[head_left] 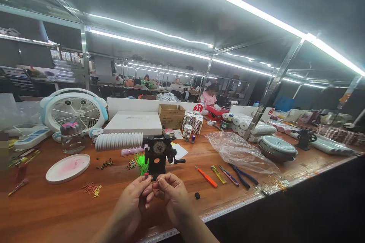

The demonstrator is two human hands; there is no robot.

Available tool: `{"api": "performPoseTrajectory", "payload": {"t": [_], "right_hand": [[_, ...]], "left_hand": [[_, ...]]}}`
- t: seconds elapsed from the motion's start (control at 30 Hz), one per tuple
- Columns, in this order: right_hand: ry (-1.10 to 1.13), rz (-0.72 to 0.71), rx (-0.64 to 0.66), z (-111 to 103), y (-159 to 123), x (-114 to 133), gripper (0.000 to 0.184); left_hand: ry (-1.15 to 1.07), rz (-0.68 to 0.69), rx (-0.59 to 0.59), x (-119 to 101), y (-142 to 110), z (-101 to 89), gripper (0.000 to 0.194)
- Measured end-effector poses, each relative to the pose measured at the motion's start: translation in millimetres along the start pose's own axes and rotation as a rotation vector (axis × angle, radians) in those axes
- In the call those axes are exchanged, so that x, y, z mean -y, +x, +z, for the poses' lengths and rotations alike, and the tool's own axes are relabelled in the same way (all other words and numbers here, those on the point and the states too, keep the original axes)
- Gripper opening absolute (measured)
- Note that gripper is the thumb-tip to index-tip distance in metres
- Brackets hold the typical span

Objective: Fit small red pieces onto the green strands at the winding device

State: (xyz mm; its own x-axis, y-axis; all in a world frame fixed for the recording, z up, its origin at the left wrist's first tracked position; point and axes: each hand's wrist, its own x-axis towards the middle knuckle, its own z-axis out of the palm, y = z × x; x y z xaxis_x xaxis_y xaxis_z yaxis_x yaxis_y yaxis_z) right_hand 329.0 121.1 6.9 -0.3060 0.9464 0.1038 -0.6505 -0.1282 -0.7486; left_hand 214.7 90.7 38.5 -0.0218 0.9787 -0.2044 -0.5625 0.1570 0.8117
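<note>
My left hand (pixel 134 201) and my right hand (pixel 171 193) meet just above the wooden table (pixel 57 205), fingertips pinched together on a tiny piece, pink at its tip, too small to name. Directly behind them stands a small black hand-crank machine (pixel 159 155) with a round dial and a side handle. A tuft of green fibres (pixel 141 161) lies at its left foot. A little black bead (pixel 197 196) rests on the wood to the right of my right hand.
A white plate (pixel 67 168), small beads (pixel 91 188), a glass jar (pixel 70 136) and a white fan (pixel 74 111) sit left. Cutters and pliers (pixel 225 174), a plastic bag (pixel 239 152) and a lidded pot (pixel 276 148) lie right. Boxes and thread spools stand behind; other people work farther back.
</note>
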Motion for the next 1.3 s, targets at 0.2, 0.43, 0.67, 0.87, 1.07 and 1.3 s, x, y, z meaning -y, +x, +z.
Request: {"api": "performPoseTrajectory", "payload": {"t": [0.2, 0.43, 0.67, 0.87, 1.07, 1.3], "right_hand": [[-0.39, -0.16, -0.115, 4, -1, 0, 0.03], [-0.411, -0.097, -0.022, 6, -1, 2, 0.023], [-0.787, -0.11, -0.009, 5, 0, 6, 0.011], [-0.568, 0.033, 0.109, 4, -3, 10, 0.016], [-0.476, -0.008, 0.05, 15, 5, 5, 0.022], [-0.775, -0.203, -0.042, 17, 1, -4, 0.019]], "left_hand": [[0.078, 0.051, 0.002, 5, 0, -2.2, 0.042], [0.207, 0.069, 0.028, 4, 6, -11.9, 0.041], [0.381, 0.197, 0.0, 4, 4, -22.8, 0.039], [0.381, 0.158, -0.01, -2, 16, -42.4, 0.044], [0.318, 0.038, 0.131, 6, 1, -29.5, 0.036], [0.211, 0.029, 0.071, 16, -3, -25.8, 0.042]]}}
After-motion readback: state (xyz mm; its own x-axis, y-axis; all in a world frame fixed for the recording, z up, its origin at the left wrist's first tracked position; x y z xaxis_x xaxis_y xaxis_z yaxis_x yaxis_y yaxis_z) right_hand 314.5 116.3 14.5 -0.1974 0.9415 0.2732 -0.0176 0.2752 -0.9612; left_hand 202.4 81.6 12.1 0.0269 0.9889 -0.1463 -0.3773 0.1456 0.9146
